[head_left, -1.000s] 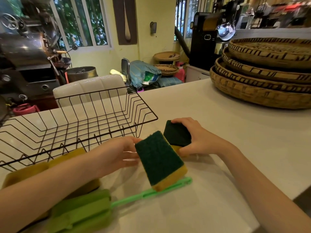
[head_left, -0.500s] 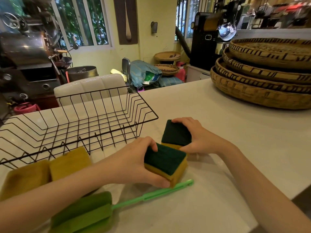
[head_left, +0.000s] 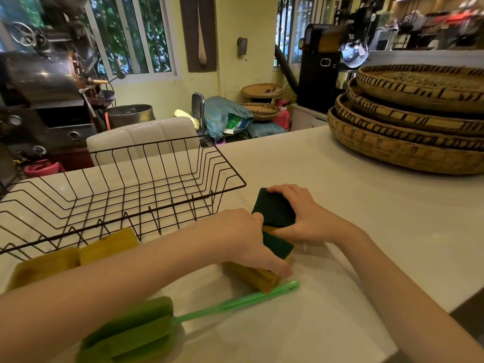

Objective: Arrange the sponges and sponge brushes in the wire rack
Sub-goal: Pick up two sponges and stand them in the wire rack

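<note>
An empty black wire rack (head_left: 157,200) stands on the white counter at the left. My left hand (head_left: 243,239) grips a green-and-yellow sponge (head_left: 277,248), pressed down on another yellow sponge (head_left: 259,279). Right behind it, my right hand (head_left: 306,221) holds a second green-topped sponge (head_left: 273,208), touching the first. Two yellow sponges (head_left: 78,254) lie in front of the rack at the left. A green sponge brush (head_left: 136,334) lies near the front edge, with its handle (head_left: 241,302) pointing right.
A stack of woven trays (head_left: 408,121) fills the counter's far right. A white padded chair back (head_left: 141,137) stands behind the rack. The counter's front right corner (head_left: 429,318) lies beside my right forearm.
My left hand turned its sponge from upright to flat, green side up, and brought it down against the sponge under my right hand. My right hand hardly moved.
</note>
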